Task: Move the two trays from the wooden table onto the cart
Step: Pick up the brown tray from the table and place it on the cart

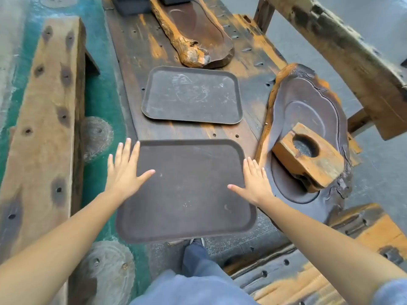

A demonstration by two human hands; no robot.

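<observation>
1. Head view: near tray [187, 194] lies at lower centre of frame, overhanging the near end of the wooden desk [136, 51].
2. Left hand [125, 172] over its left edge, fingers [134, 155] spread, released, grasping nothing.
3. Right hand [255, 183] at its right edge, fingers also spread, released.
4. Far tray [193, 95] flat on desk, frame centre, apart from the near one.
5. Carved wooden slab [308, 119] at right, wooden block [308, 157] on it.
</observation>
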